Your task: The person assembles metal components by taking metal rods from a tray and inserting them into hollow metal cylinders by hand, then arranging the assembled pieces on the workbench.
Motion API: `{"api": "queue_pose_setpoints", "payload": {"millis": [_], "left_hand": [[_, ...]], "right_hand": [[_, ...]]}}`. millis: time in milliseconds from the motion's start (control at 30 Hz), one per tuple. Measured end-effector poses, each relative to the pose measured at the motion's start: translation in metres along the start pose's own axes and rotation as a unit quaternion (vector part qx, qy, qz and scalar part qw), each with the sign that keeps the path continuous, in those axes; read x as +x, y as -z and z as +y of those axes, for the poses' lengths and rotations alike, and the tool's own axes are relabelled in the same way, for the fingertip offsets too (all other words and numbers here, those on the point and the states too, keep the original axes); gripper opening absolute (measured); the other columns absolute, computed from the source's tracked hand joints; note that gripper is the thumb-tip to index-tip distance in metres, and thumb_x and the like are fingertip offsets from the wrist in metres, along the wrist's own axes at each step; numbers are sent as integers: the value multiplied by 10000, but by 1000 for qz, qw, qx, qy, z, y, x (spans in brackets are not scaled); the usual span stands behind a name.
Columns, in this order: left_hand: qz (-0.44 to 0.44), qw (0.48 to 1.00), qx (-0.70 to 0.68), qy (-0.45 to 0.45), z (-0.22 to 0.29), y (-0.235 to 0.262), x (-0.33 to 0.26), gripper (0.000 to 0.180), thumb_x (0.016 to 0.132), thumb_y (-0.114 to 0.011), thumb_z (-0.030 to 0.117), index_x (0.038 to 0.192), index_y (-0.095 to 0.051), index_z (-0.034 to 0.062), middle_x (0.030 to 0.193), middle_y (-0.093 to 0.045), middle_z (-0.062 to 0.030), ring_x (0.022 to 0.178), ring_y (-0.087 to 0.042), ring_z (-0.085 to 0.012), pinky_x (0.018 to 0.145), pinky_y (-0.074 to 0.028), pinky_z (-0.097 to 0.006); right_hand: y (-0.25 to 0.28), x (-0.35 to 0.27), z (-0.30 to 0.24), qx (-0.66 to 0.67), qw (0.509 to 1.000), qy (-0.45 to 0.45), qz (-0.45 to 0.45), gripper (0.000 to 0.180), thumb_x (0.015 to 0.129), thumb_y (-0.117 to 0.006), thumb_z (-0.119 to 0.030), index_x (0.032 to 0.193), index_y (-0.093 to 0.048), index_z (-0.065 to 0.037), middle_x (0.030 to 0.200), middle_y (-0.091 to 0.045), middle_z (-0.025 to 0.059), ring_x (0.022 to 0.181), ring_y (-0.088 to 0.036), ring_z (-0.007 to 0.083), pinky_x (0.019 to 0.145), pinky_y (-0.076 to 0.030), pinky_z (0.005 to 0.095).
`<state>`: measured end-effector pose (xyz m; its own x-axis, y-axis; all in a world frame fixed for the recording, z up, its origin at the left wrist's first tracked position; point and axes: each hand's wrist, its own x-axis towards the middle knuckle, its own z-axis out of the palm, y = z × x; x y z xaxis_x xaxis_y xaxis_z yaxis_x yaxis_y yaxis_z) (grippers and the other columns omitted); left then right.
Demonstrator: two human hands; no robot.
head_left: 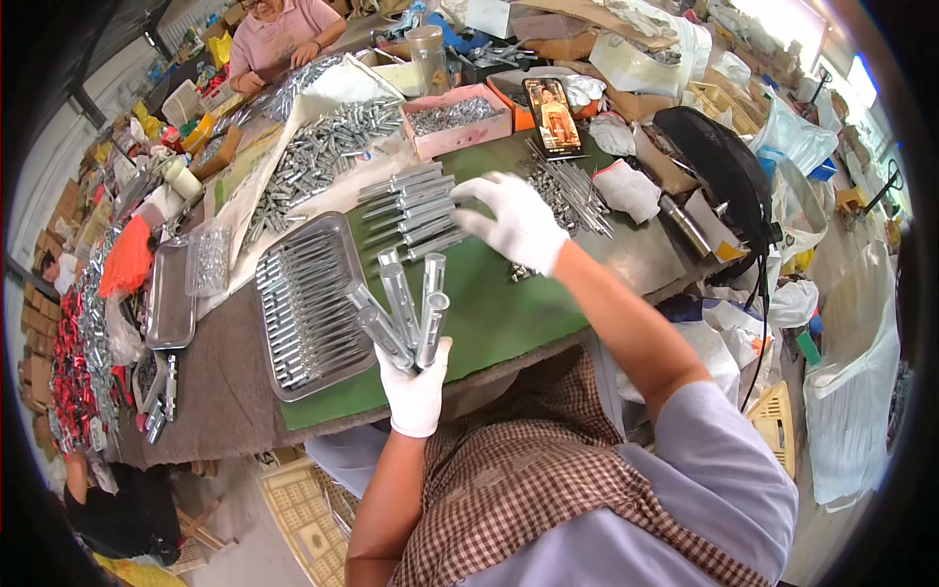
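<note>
Several shiny metal tubes (399, 296) stand fanned out in my white-gloved left hand (413, 393), which is closed around their lower ends. My right hand (514, 220), also gloved, hovers over the green mat with fingers curved and apart. Its fingertips are beside the right ends of a row of metal rods with thicker sleeves (416, 205); I see nothing between them. To the left, a grey metal tray (356, 256) holds a long row of similar sleeved pins. Thin loose metal rods (569, 196) lie in a pile right of my right hand.
Behind the tray spreads a heap of short metal sleeves (318, 152). A pink box (455, 119) of small metal parts and a lit phone (555, 117) stand at the back. A crumpled white glove (627, 191) and black bag (719, 166) are rightward. Another person (279, 44) sits far left.
</note>
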<state>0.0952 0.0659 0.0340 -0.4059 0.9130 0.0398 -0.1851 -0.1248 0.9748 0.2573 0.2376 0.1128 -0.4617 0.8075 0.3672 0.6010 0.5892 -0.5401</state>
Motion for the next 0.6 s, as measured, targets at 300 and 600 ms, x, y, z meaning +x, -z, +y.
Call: {"api": "queue_pose_setpoints", "payload": {"millis": [300, 600], "left_hand": [[-178, 798, 572, -65, 48, -19, 36, 622, 706, -708, 121, 1234, -380, 105, 920, -638, -207, 823, -621, -402, 697, -484, -476], [-208, 705, 657, -168, 56, -32, 52, 656, 652, -744, 160, 1232, -448, 74, 1091, -573, -138, 1045, -542, -342, 898, -424, -452]], "right_hand": [[-34, -64, -22, 718, 686, -116, -4, 624, 860, -637, -239, 1368, -368, 4, 1218, -506, 87, 1110, -494, 161, 974, -385, 310], [-70, -58, -18, 563, 778, -188, 206, 121, 879, -563, -76, 958, -623, -7, 910, -605, 8, 855, -524, 61, 787, -423, 234]]}}
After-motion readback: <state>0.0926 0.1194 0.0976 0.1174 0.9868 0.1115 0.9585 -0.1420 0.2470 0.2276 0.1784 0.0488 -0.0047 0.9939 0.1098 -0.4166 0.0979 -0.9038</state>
